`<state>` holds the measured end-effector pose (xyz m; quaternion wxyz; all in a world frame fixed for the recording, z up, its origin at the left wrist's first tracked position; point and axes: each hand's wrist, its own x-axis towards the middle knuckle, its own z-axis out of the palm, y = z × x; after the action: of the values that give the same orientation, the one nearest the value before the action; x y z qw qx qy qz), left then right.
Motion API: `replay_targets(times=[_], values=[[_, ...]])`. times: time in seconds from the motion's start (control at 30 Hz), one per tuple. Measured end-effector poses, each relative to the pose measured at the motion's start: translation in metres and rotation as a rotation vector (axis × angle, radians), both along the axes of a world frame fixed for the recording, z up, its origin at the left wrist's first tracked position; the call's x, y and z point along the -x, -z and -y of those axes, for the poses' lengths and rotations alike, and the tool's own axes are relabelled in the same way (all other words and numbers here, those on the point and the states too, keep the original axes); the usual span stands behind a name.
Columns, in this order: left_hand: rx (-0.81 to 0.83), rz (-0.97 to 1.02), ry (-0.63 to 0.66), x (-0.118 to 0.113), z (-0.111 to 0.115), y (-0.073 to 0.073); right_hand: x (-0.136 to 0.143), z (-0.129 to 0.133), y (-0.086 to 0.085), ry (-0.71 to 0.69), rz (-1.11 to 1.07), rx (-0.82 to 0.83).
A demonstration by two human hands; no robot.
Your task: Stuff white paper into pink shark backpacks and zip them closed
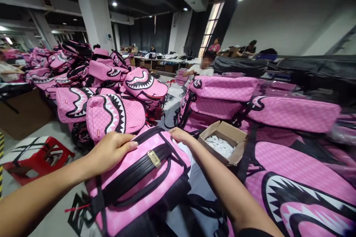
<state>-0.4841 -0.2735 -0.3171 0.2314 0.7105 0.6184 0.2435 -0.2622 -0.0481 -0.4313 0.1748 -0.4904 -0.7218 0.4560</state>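
A pink backpack (139,185) with black straps and a gold-coloured metal plate lies in front of me, its strap side facing up. My left hand (114,152) grips its upper left part, thumb and fingers pressed on the pink material near the black edging. At the far right corner, my right hand (179,135) has its fingers closed on the bag's edge, partly hidden by the hand itself. Just beyond lies another pink backpack (133,113) with a shark-mouth print. A cardboard box (239,144) of small white pieces stands right of my right forearm.
Piles of pink shark-mouth backpacks (72,63) fill the left side. More pink bags (225,89) are stacked at the right, with a large one (300,166) close by. A red stool (52,155) stands on the floor at left. A co-worker (204,64) sits beyond the stacks.
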Motion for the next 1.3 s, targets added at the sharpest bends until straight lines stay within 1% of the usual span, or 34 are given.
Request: replay_targets(times=[0.1,0.2,0.27,0.3,0.37,0.43,0.47,0.5,0.53,0.6,0.67,0.77,0.83,0.9,0.97,1.03,1.07,1.13,1.2,1.3], values=[[-0.014,-0.009,0.024,0.011,0.009,-0.001,-0.010,0.004,0.004,-0.021,-0.008,0.058],[-0.004,0.009,0.021,0.019,0.014,0.001,-0.006,0.008,0.015,-0.026,0.022,0.099],[0.024,0.019,0.025,0.020,0.014,0.002,0.000,0.012,0.019,0.002,0.056,0.085],[0.033,0.028,0.019,0.020,0.013,0.002,0.001,0.017,0.016,0.029,0.059,0.050],[0.039,0.051,-0.016,0.021,0.009,0.000,-0.002,0.032,0.002,0.105,-0.004,-0.109],[0.030,0.080,-0.054,0.022,0.003,-0.002,-0.012,0.059,-0.023,0.135,-0.153,-0.353],[0.023,0.089,-0.067,0.023,-0.002,-0.002,-0.019,0.076,-0.037,0.104,-0.234,-0.472],[0.016,0.093,-0.073,0.024,-0.007,-0.002,-0.025,0.093,-0.050,0.013,-0.268,-0.570],[0.007,0.093,-0.074,0.024,-0.012,-0.003,-0.030,0.109,-0.063,-0.073,-0.243,-0.671],[0.002,0.076,-0.051,0.022,-0.025,-0.003,-0.035,0.131,-0.081,-0.177,-0.090,-0.846],[0.003,0.044,-0.010,0.019,-0.039,-0.004,-0.035,0.135,-0.091,-0.191,0.154,-1.007],[-0.004,-0.070,0.045,0.018,-0.064,-0.007,-0.033,0.119,-0.102,-0.173,0.485,-1.217],[-0.033,-0.149,0.061,0.019,-0.081,-0.008,-0.037,0.109,-0.109,-0.157,0.579,-1.302],[-0.102,-0.140,0.048,0.020,-0.094,-0.008,-0.046,0.113,-0.115,-0.139,0.555,-1.309],[-0.170,-0.057,0.033,0.017,-0.102,-0.004,-0.053,0.131,-0.117,-0.114,0.447,-1.242],[-0.182,0.010,0.045,0.008,-0.105,0.001,-0.053,0.158,-0.114,-0.116,0.295,-1.113],[-0.177,0.024,0.050,0.002,-0.105,0.004,-0.050,0.171,-0.111,-0.138,0.227,-1.035],[-0.172,0.028,0.017,-0.011,-0.107,0.009,-0.039,0.192,-0.105,-0.191,0.142,-0.897],[-0.148,0.047,-0.049,-0.023,-0.111,0.013,-0.028,0.204,-0.101,-0.192,0.147,-0.801],[-0.123,0.122,-0.123,-0.034,-0.116,0.018,-0.026,0.207,-0.101,-0.047,0.219,-0.733]])
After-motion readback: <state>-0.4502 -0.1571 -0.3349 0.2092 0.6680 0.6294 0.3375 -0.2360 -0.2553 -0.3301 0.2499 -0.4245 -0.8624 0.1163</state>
